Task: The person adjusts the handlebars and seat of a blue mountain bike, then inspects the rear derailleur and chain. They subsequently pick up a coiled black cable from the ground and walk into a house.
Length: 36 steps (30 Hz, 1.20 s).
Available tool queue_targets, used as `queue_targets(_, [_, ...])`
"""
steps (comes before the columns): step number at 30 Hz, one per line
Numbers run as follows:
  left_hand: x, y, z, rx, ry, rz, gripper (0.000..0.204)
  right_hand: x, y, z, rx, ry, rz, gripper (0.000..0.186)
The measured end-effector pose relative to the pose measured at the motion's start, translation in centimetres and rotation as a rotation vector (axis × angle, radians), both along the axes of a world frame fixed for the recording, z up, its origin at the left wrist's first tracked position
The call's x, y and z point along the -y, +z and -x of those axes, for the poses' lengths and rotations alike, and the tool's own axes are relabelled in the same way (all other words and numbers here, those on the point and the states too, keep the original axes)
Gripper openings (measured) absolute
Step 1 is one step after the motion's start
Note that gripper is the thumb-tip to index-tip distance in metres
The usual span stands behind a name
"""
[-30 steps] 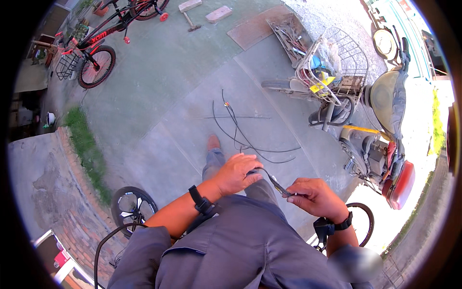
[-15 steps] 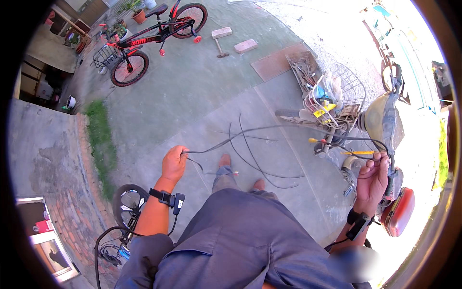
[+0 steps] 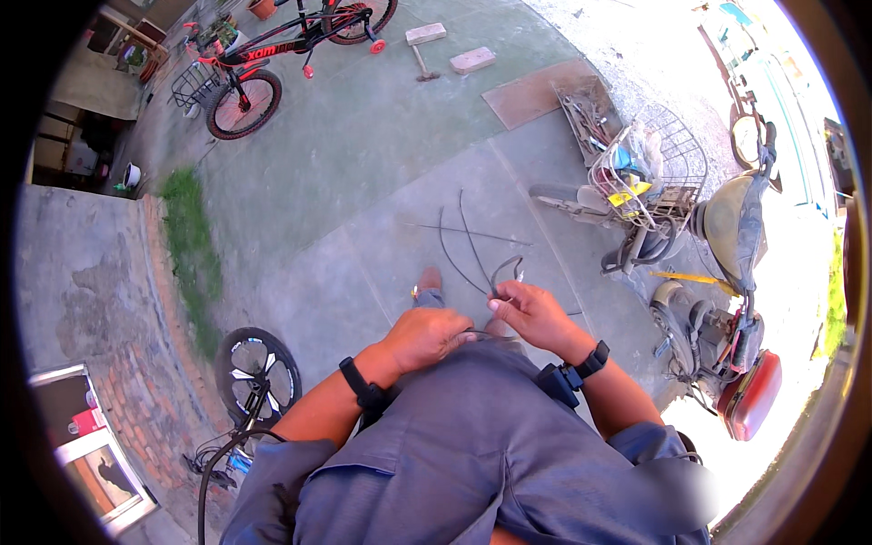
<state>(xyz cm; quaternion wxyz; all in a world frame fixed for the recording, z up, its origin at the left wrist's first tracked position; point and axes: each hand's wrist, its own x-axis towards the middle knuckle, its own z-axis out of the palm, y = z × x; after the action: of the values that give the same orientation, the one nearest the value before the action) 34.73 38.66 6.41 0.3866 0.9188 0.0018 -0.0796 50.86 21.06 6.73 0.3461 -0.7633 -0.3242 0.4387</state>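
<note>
My hands are close together in front of my waist. My right hand is closed with fingertips pinching a black cable, whose short bend sticks up above the fingers. Beside it, my left hand is closed around the same cable, its fingers partly hidden and slightly blurred. Between the hands a bit of cable runs low against my dark trousers. A small yellow tip shows by my foot; whether it belongs to the cable I cannot tell. Thin black cable pieces lie on the concrete beyond my hands.
A dusty scooter with a loaded wire basket stands at right, near a tool tray and a brown board. Farther off are a hammer, two bricks and a red-black bicycle. Another bicycle leans at lower left.
My hands have come from far apart to close together, the right one moving far left and the left one moving right and down. The stretched cable is now gathered between them.
</note>
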Motion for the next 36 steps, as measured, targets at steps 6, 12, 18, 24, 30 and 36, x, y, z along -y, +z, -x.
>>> queue_targets(6, [-4.8, -0.3, -0.1, 0.039, 0.142, 0.026, 0.018, -3.0, -0.6, 1.4, 0.042, 0.277, -0.076, 0.028])
queue_targets(12, [-12.6, -5.2, 3.6, -0.014, 0.349, -0.001, 0.018, -5.4, 3.0, -2.5, -0.076, 0.178, 0.018, 0.026])
queue_targets(18, [-21.1, -8.5, 9.7, -0.155, 0.604, -0.103, 0.017, -6.2, 4.5, -6.6, 0.068, -0.095, -0.009, 0.020])
queue_targets(24, [-27.1, -8.7, 11.6, -0.279, 0.733, -0.170, 0.020, -8.4, 4.1, -11.0, 0.486, -0.205, -0.117, 0.022])
queue_targets(30, [-28.7, -8.9, 6.1, -0.315, 0.484, -0.235, 0.020, -12.1, 2.0, -13.9, -0.029, -0.598, -0.056, 0.028])
queue_targets(36, [-27.5, -6.0, -8.1, -0.435, -0.028, -0.183, 0.021, -20.5, -0.7, -19.1, -0.023, -0.434, -0.014, 0.029])
